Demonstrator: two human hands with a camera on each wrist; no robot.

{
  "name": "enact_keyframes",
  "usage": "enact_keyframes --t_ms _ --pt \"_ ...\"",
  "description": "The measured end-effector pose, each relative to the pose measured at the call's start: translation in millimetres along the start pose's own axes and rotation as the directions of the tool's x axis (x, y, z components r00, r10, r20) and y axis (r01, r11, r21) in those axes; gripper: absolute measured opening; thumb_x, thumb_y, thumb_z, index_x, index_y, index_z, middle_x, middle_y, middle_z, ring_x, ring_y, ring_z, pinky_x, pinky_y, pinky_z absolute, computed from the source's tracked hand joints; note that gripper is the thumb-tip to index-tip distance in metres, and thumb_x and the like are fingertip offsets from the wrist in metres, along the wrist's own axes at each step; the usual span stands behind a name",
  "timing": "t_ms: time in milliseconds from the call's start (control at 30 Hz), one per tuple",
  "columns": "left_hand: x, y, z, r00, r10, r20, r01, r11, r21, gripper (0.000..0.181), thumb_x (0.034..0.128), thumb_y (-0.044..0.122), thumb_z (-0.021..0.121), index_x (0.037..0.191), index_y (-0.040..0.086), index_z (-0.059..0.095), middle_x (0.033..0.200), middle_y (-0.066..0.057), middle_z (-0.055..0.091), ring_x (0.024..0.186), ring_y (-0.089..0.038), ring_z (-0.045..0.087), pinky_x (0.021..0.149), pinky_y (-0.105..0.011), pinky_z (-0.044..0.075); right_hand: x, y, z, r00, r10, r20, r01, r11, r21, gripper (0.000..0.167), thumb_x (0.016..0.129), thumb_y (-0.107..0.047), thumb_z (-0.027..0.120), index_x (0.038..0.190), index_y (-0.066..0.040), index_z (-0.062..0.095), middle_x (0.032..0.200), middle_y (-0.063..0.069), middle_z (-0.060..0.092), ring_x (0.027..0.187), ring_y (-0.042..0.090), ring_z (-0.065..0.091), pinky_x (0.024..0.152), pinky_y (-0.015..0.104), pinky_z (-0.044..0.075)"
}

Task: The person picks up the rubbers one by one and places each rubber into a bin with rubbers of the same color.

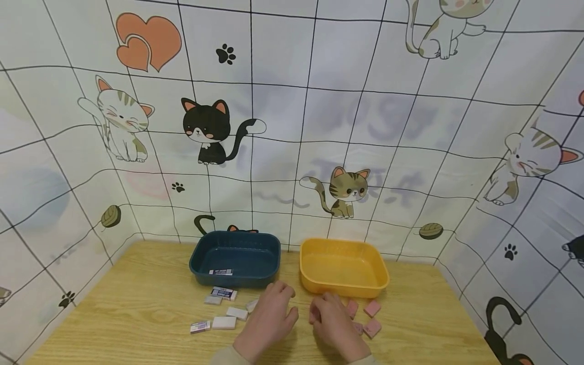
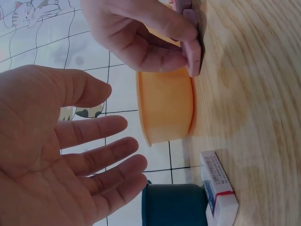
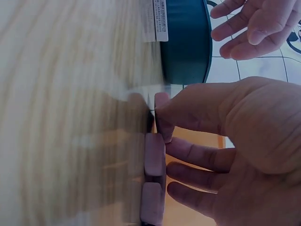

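Observation:
Between thumb and fingertips my right hand point(image 1: 335, 322) pinches a pink eraser point(image 3: 162, 110) just above the table, in front of the yellow bin point(image 1: 344, 289). Other pink erasers point(image 1: 372, 308) lie beside and partly behind that hand. My left hand point(image 1: 270, 317) hovers over the table with its fingers spread and relaxed, holding nothing, as the left wrist view point(image 2: 75, 150) shows. To its left lie several white erasers point(image 1: 224, 323), some in printed sleeves. One sleeved eraser point(image 1: 221, 272) is inside the dark blue bin point(image 1: 234, 281).
Both bins stand side by side at the back of the wooden table point(image 1: 150, 304), against a wall covering point(image 1: 278, 126) printed with cats and grid lines. A sleeved eraser point(image 1: 223, 293) lies by the blue bin's front edge.

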State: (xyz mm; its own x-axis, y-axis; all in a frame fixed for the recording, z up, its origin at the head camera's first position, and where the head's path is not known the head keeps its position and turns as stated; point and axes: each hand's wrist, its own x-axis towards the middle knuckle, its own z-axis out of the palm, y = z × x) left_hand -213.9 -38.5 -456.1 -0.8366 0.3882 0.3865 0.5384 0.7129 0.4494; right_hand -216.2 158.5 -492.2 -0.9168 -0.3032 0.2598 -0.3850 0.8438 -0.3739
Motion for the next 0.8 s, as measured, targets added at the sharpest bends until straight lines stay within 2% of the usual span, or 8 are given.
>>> enact_keyframes --t_ms 167,367,467,567,633,800 --pt "1.4 -1.0 0.5 1.0 -0.021 0.022 0.021 1.0 -0.017 0.015 0.0882 0.011 0.073 0.101 0.003 0.071 0.099 -0.002 0.06 0.088 -0.019 0.053 0.081 -0.038 0.051 2.6 -0.4 -7.9 1.0 0.028 0.005 -0.029 0.998 0.06 0.02 0.085 -0.013 0.082 0.084 -0.018 0.062 0.083 -0.006 0.047 0.077 0.01 0.043 0.065 0.026 0.039" --pt "3.4 -4.4 3.2 0.999 -0.035 0.027 0.036 0.999 -0.017 0.017 0.0879 0.012 0.073 0.102 0.002 0.071 0.1 -0.003 0.061 0.089 -0.02 0.054 0.082 -0.039 0.052 8.6 -10.2 -30.2 0.998 0.036 -0.058 -0.029 0.991 0.129 0.016 0.089 -0.016 0.079 0.088 -0.017 0.063 0.087 -0.001 0.054 0.074 0.009 0.048 0.059 0.023 0.043" --pt "4.2 -6.0 4.6 0.998 -0.045 0.038 0.046 0.999 -0.023 0.018 0.0885 0.013 0.073 0.103 0.002 0.071 0.101 -0.004 0.062 0.091 -0.021 0.055 0.083 -0.04 0.052 16.4 -12.4 -38.6 0.992 0.048 -0.116 -0.036 0.995 0.098 0.017 0.089 -0.018 0.08 0.086 -0.016 0.063 0.087 0.0 0.056 0.077 0.011 0.048 0.063 0.025 0.044" --pt "4.6 -7.0 6.1 0.997 -0.054 0.05 0.056 0.998 -0.03 0.019 0.0888 0.013 0.072 0.104 0.001 0.071 0.102 -0.005 0.062 0.092 -0.021 0.055 0.083 -0.041 0.052 26.7 -9.8 -42.8 0.986 0.052 -0.162 -0.042 0.997 0.065 0.02 0.089 -0.02 0.08 0.085 -0.015 0.062 0.087 0.0 0.057 0.084 0.014 0.051 0.073 0.031 0.047" --pt "5.1 -7.8 7.3 0.997 -0.055 0.051 0.056 0.998 -0.031 0.02 0.0886 0.013 0.072 0.104 0.001 0.071 0.102 -0.004 0.062 0.091 -0.021 0.055 0.083 -0.04 0.052 33.0 -7.7 -44.7 0.983 0.071 -0.17 -0.06 0.996 0.068 0.021 0.09 -0.022 0.08 0.084 -0.013 0.062 0.089 0.002 0.059 0.088 0.016 0.053 0.077 0.035 0.049" --pt "7.1 -9.7 11.3 0.998 -0.051 0.044 0.052 0.998 -0.024 0.02 0.0876 0.013 0.073 0.103 0.001 0.072 0.1 -0.005 0.062 0.091 -0.021 0.055 0.082 -0.04 0.052 46.3 -2.9 -46.0 0.975 0.145 -0.168 -0.128 0.986 0.106 0.025 0.093 -0.026 0.076 0.086 -0.009 0.06 0.091 0.006 0.059 0.087 0.019 0.052 0.078 0.039 0.047"
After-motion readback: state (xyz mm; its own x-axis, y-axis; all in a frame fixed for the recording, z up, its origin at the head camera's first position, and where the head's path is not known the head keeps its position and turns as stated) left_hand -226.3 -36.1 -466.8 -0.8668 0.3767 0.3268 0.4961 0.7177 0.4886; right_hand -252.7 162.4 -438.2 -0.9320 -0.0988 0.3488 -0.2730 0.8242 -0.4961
